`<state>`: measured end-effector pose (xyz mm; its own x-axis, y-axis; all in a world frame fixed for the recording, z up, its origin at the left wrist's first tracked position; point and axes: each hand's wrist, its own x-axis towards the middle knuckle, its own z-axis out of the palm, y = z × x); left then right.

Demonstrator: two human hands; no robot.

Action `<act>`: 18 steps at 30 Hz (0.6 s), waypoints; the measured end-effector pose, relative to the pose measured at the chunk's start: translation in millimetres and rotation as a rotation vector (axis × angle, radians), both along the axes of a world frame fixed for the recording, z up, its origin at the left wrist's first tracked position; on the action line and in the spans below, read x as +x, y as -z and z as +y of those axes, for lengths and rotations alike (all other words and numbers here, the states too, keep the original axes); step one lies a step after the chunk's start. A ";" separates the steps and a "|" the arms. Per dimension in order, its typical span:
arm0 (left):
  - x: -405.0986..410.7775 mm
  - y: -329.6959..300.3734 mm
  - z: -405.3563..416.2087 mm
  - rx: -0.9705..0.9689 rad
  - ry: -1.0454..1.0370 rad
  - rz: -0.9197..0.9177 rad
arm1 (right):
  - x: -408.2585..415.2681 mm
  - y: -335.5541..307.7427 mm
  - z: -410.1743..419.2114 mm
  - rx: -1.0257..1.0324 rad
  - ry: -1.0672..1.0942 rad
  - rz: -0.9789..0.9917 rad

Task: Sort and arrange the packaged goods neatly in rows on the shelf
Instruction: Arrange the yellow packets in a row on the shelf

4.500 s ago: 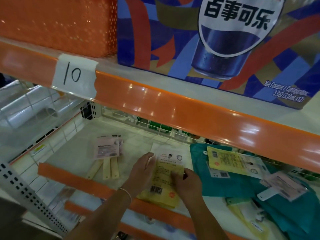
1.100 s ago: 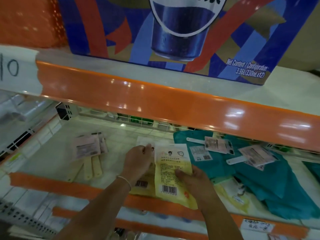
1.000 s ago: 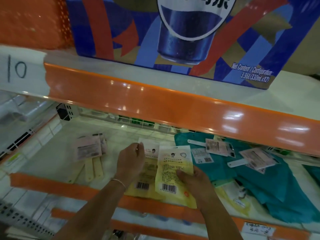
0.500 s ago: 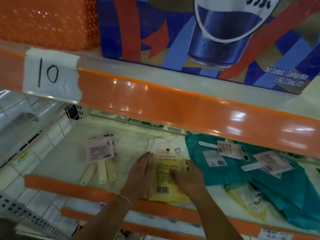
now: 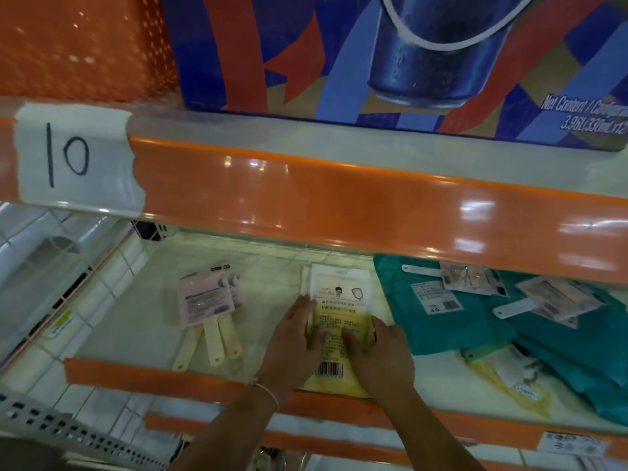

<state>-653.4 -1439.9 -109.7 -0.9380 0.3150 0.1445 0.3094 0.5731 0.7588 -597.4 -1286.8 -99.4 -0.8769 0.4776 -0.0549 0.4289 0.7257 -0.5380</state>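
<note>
A stack of yellow-and-white packets (image 5: pixel 339 307) lies flat in the middle of the pale shelf (image 5: pixel 142 311). My left hand (image 5: pixel 294 341) rests flat along the stack's left edge. My right hand (image 5: pixel 377 358) presses on its right side, fingers spread over the print above the barcode. To the left lie pink packets with cream handles (image 5: pixel 207 300). To the right, teal folded packs (image 5: pixel 452 314) carry loose pink packets (image 5: pixel 472 277) and a white handle (image 5: pixel 513 307). Another yellow packet (image 5: pixel 509 382) lies at the front right.
The orange rail of the shelf above (image 5: pixel 339 195) overhangs the work area, with a paper label "10" (image 5: pixel 71 158). A blue cola carton (image 5: pixel 407 62) and an orange basket (image 5: pixel 81 45) stand on it. A front orange lip (image 5: pixel 153 379) edges the shelf.
The second yellow packet, held apart to the right a second ago, now lies squared on top of the first. Both hands have moved in and lie flat on the stack.
</note>
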 end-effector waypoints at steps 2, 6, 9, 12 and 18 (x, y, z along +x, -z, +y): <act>0.1 1.0 0.1 -0.014 0.010 0.003 | 3.1 2.8 -2.8 0.011 0.011 0.027; 0.2 -1.2 0.6 -0.052 0.009 0.027 | 5.9 1.2 -2.1 -0.016 0.017 0.052; 0.9 -6.5 -0.1 -0.043 -0.040 -0.002 | 8.8 -7.5 9.2 -0.232 0.070 0.124; 1.3 -21.0 7.7 -0.041 -0.082 0.006 | 16.1 -19.5 37.3 -0.367 0.150 0.251; 5.7 -64.7 78.6 -0.085 0.044 0.080 | 36.8 -47.8 117.7 -0.616 0.258 0.331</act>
